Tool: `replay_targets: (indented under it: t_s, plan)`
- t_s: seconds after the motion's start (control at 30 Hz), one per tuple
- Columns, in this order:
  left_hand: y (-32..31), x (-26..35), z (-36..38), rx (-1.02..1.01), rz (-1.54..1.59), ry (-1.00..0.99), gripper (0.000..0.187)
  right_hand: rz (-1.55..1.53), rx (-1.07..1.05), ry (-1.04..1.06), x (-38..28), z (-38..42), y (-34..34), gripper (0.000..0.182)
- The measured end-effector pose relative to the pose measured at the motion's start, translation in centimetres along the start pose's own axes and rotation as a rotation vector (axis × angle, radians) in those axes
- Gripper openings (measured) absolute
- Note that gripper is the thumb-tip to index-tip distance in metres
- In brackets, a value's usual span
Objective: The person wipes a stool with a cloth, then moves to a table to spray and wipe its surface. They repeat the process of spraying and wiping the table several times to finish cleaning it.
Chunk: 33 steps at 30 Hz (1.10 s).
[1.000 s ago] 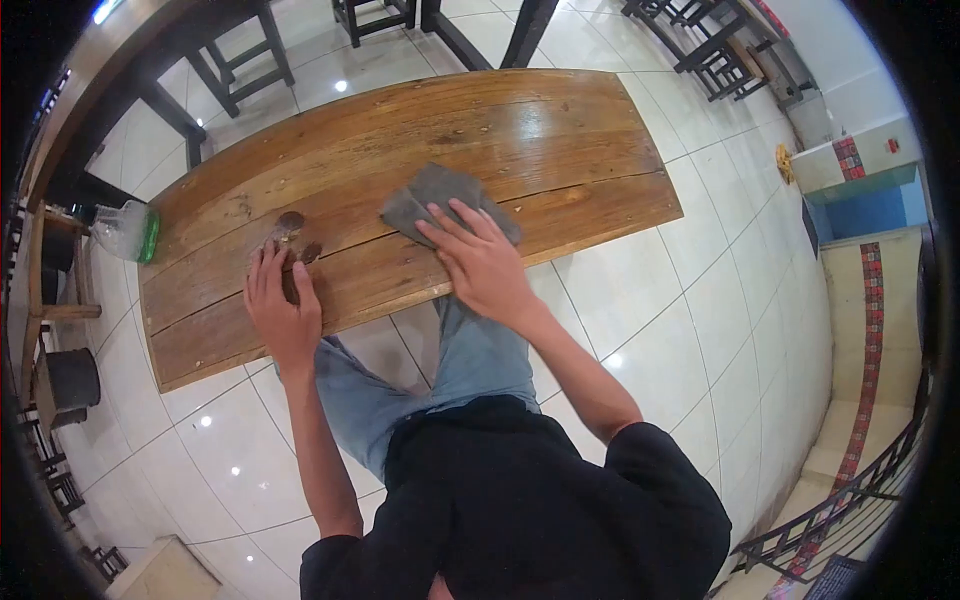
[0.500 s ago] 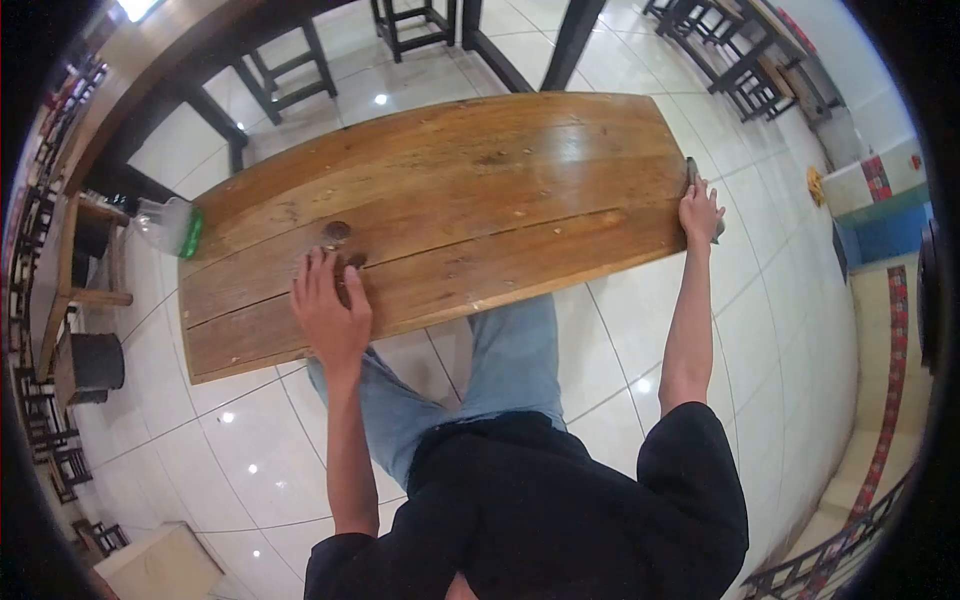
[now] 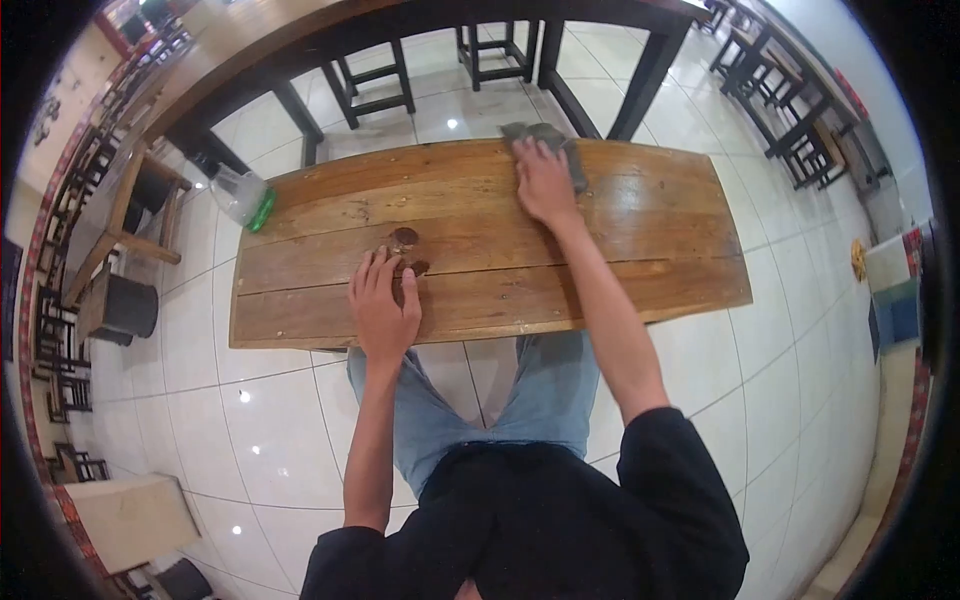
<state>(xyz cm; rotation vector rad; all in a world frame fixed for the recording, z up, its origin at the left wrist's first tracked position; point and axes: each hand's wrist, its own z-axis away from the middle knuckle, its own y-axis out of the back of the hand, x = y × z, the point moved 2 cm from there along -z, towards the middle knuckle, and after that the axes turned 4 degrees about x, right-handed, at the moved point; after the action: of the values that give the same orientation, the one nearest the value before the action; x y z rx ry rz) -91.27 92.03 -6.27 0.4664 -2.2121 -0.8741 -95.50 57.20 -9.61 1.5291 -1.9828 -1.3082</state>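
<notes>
A wooden table top (image 3: 470, 295) with several planks and dark knots stretches in front of me. My right hand (image 3: 545, 180) is at its far edge, pressing down on a grey cloth (image 3: 577, 165) that partly sticks out past the fingers. My left hand (image 3: 385, 310) rests on the near left part of the wood, fingers apart and nothing in it, just below two dark knots. At the far left end stands a clear plastic bottle (image 3: 240, 195) with green liquid at its bottom, seen tilted.
Beyond the table is a longer dark-framed table (image 3: 420, 30) with stools (image 3: 372, 85) under it. On the left are a wooden stool (image 3: 150, 205) and a dark bin-like seat (image 3: 122, 305). More tables and stools (image 3: 800, 110) stand far right. White tiles (image 3: 690, 400) cover the floor.
My right hand has gone from the table's right end to the far edge, left of before, with the cloth. The view has shifted; my left hand stays on the wood near the knots.
</notes>
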Motion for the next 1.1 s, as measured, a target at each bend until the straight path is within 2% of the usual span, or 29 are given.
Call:
replay_targets:
  t_s: [0.13, 0.2, 0.23, 0.3, 0.4, 0.43, 0.5, 0.57, 0.63, 0.7, 0.77, 0.83, 0.97, 1.1]
  plan:
    - [-0.1, -0.3, 0.3, 0.011, -0.005, -0.034, 0.033, -0.169, -0.055, 0.101, -7.2, 4.5, 1.6, 0.05]
    - [-0.3, -0.4, 0.4, 0.028, -0.008, -0.04, 0.033, -0.331, -0.106, -0.013, -8.1, 5.0, 2.3, 0.05]
    - [-0.3, -0.4, 0.5, 0.031, -0.023, -0.06, 0.033, -0.34, -0.093, 0.0, -8.4, 5.5, 3.3, 0.05]
    - [-0.3, -0.2, -0.2, 0.052, -0.042, -0.085, 0.033, -0.486, 0.055, -0.192, -7.5, 6.7, 6.5, 0.049]
    - [-1.2, 1.4, -1.5, -0.062, 0.01, -0.004, 0.044, -0.305, 0.1, -0.221, -5.7, 11.4, 10.5, 0.046]
    - [-2.2, 3.1, -2.8, -0.09, 0.077, -0.009, 0.05, -0.273, 0.083, -0.271, -5.0, 12.6, 11.4, 0.046]
    - [-5.3, 7.0, -4.7, -0.076, 0.085, -0.187, 0.064, -0.298, 0.097, -0.3, -3.6, 14.4, 11.8, 0.045]
    - [-9.0, 10.5, -6.2, -0.107, 0.088, -0.279, 0.076, -0.347, 0.154, -0.349, -3.8, 14.2, 12.3, 0.044]
    - [-13.5, 12.0, -7.0, -0.237, 0.011, -0.3, 0.081, -0.39, 0.175, -0.411, -3.2, 14.2, 12.1, 0.043]
    - [-16.0, 12.2, -8.2, -0.251, -0.029, -0.366, 0.077, -0.448, 0.207, -0.516, -2.6, 14.0, 11.5, 0.042]
    - [-17.1, 10.5, -9.4, -0.282, -0.085, -0.411, 0.074, -0.404, 0.2, -0.476, -2.8, 13.5, 12.0, 0.042]
    - [-17.7, 8.1, -11.7, -0.426, 0.045, -0.523, 0.065, -0.366, 0.207, -0.445, -2.7, 13.8, 11.6, 0.04]
    - [-16.0, 0.9, -16.2, -0.44, -0.103, -0.413, 0.061, -0.395, 0.196, -0.485, -2.8, 13.8, 11.8, 0.038]
    - [-11.7, -9.3, -18.5, -0.373, -0.196, -0.279, 0.064, -0.408, 0.203, -0.477, -2.6, 13.8, 11.9, 0.033]
